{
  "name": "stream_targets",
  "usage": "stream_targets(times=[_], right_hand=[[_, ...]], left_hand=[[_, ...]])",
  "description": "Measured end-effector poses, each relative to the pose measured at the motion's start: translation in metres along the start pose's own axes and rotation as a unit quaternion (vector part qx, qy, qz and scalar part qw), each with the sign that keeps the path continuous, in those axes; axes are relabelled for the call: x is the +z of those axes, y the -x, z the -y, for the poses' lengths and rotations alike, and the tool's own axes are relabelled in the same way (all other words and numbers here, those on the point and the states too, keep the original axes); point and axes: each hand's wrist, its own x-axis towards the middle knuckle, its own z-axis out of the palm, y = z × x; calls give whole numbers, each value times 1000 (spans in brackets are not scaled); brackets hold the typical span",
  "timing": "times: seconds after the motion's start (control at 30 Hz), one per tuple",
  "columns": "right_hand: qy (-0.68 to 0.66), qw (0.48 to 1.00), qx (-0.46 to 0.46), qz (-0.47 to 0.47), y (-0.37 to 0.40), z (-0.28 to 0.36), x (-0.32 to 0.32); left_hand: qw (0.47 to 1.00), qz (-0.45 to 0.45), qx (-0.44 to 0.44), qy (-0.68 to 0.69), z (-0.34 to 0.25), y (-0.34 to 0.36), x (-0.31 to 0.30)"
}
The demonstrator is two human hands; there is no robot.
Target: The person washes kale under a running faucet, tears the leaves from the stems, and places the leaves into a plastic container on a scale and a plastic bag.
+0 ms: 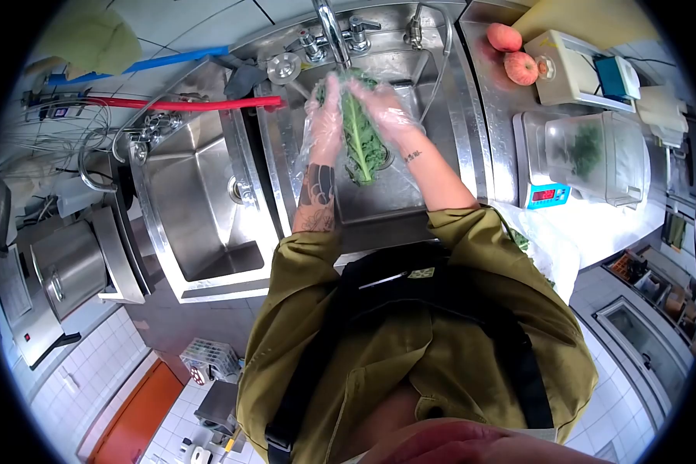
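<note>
A curly green kale leaf (359, 143) is held between my two hands, beneath the tap (331, 35) and over the right sink basin (387, 205). Its pale stem points down toward me. My left hand (326, 116), in a loose clear plastic glove, grips the leaf's left edge. On the other side, my right hand (385, 110), gloved the same way, holds the leaf near its upper part. Some fingertips are hidden by the leaf and the wrinkled plastic.
A second sink basin (197, 201) lies left, with a red strip (209, 103) across its back. On the right counter are apples (521, 69) and a digital scale (547, 195) bearing a clear container (630, 158) with greens inside. A plastic bag (545, 247) sits by my right elbow.
</note>
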Motion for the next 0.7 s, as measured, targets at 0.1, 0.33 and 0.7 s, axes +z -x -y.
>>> stream_targets(times=[0.1, 0.33, 0.7], right_hand=[[89, 991, -15, -99, 13, 23, 2], [152, 973, -84, -150, 4, 29, -6], [-138, 987, -70, 39, -7, 34, -15]], left_hand=[[997, -11, -59, 38, 3, -13, 9], [977, 11, -124, 174, 33, -40, -8], [994, -31, -4, 100, 18, -24, 5]])
